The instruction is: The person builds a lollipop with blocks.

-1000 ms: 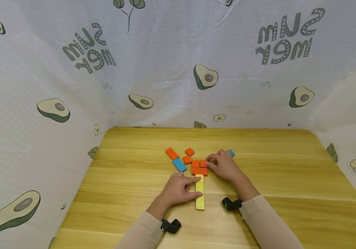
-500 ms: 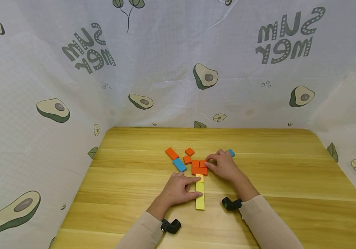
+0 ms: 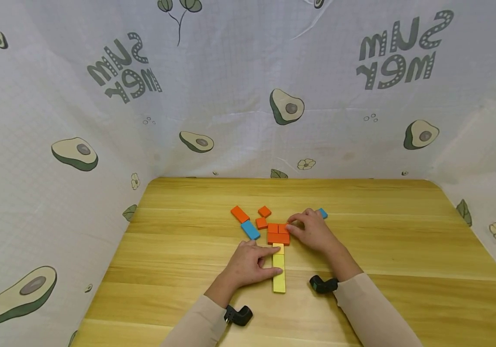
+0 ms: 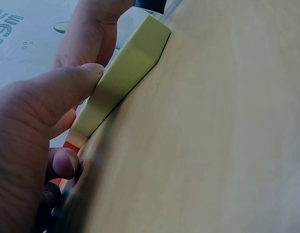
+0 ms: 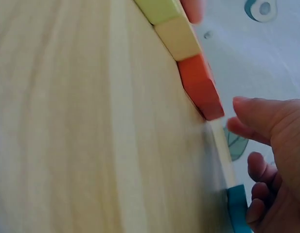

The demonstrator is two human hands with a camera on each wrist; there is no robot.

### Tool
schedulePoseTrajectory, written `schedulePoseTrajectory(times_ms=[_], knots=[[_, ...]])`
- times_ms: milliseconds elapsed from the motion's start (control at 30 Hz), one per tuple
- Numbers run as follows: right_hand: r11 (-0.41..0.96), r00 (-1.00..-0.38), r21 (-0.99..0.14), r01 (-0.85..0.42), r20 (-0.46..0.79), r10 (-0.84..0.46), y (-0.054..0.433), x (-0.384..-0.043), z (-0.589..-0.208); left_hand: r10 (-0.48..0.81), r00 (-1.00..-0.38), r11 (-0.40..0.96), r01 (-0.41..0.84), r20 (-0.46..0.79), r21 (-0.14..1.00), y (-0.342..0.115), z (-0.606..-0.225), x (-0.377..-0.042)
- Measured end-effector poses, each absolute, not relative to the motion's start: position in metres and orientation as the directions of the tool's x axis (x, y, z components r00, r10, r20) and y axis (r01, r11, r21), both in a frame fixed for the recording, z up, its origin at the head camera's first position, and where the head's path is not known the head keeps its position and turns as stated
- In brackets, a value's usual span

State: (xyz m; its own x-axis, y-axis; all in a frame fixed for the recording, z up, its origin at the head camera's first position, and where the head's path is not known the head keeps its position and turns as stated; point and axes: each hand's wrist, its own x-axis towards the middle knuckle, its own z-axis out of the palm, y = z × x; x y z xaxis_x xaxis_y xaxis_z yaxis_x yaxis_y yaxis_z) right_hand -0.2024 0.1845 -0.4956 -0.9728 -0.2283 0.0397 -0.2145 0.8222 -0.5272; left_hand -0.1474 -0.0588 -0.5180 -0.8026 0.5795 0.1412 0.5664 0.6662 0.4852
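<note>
My left hand point(image 3: 248, 262) lays its index fingertip on a small pale-yellow square block point(image 5: 178, 39) and its thumb on the long yellow block point(image 3: 278, 284) below. A wide orange block point(image 3: 278, 239) lies across the top of that column. Above it, two small orange square blocks sit side by side, the left one point(image 3: 273, 228) and the right one point(image 3: 283, 229). My right hand point(image 3: 313, 230) has its thumb and index fingertips at the right square's outer edge; in the right wrist view the thumb point(image 5: 244, 107) appears just off the orange blocks, gripping nothing.
To the upper left lie an orange rectangular block point(image 3: 239, 214), a blue rectangular block point(image 3: 250, 230) and two loose orange squares point(image 3: 264, 211). Another blue block point(image 3: 323, 213) is partly hidden behind my right hand. A patterned cloth point(image 3: 239, 86) hangs behind the wooden table point(image 3: 178, 270).
The right small orange square has slid slightly left against its neighbour, closing the gap between them. My left hand has stayed in place; my right hand has barely moved.
</note>
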Motion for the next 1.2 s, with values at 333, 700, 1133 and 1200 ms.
schedulePoseTrajectory(times_ms=[333,700,1133,1200], knots=[[0.765,-0.998,-0.643,-0.035,0.064,0.009,0.213,-0.207,-0.501,0.577,-0.801,0.659,0.573,0.162,0.487,-0.059,-0.520,-0.147],[0.745,-0.982,-0.645,0.173,-0.051,0.183,0.221,-0.205,-0.502,0.573,-0.803,0.657,0.570,0.164,0.494,-0.060,-0.521,-0.148],[0.718,-0.975,-0.667,0.199,-0.062,0.213,0.218,-0.204,-0.505,0.580,-0.798,0.659,0.577,0.164,0.482,-0.060,-0.520,-0.148],[0.717,-0.976,-0.670,0.192,-0.056,0.209,0.218,-0.202,-0.505,0.581,-0.798,0.658,0.577,0.161,0.484,-0.060,-0.521,-0.147]])
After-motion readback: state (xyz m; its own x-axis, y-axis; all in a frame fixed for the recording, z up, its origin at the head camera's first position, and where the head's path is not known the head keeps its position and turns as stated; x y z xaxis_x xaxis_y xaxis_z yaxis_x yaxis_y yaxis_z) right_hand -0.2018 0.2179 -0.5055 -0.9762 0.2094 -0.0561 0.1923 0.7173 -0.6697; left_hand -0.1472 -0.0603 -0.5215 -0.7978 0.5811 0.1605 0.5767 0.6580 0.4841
